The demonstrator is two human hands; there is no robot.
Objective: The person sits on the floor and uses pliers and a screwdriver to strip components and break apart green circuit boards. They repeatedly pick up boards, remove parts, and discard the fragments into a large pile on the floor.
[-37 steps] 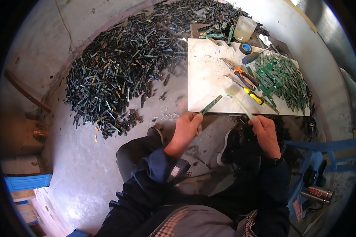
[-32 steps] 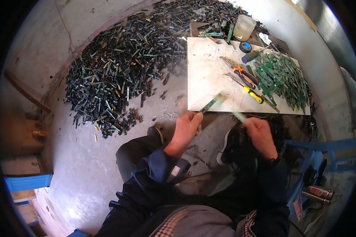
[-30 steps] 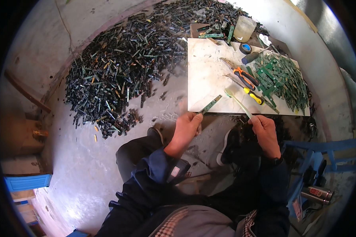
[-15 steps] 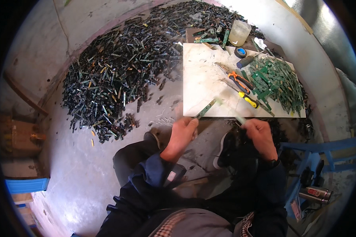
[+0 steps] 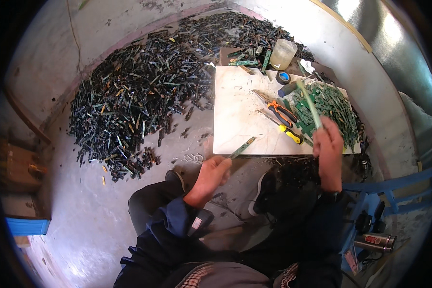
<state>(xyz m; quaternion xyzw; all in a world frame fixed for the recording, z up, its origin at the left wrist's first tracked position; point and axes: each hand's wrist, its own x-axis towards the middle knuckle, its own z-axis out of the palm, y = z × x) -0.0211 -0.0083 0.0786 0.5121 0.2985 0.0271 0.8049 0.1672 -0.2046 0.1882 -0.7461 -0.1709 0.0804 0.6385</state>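
Note:
My left hand (image 5: 211,176) is closed on the lower end of a narrow green circuit board strip (image 5: 243,147), whose far end reaches over the near edge of the pale board (image 5: 235,110). Raised above the board's right side, my right hand (image 5: 329,139) grips a long, thin, pale green strip (image 5: 311,103), smeared by motion and pointing up and away. Behind that strip lies a heap of green circuit board strips (image 5: 338,110). Orange-and-black pliers (image 5: 282,113) and a yellow-and-black screwdriver (image 5: 291,135) rest on the board between my hands.
A large pile of dark strips (image 5: 129,103) covers the floor at left and back. Beyond the board stands a cloudy plastic container (image 5: 282,54), with a roll of tape (image 5: 282,78) near it. A blue stool (image 5: 393,192) and a steel flask (image 5: 375,242) are at right.
My right hand has lifted away and to the right with its pale strip, apart from the left hand's strip. The left hand keeps its hold. The whole view has shifted slightly.

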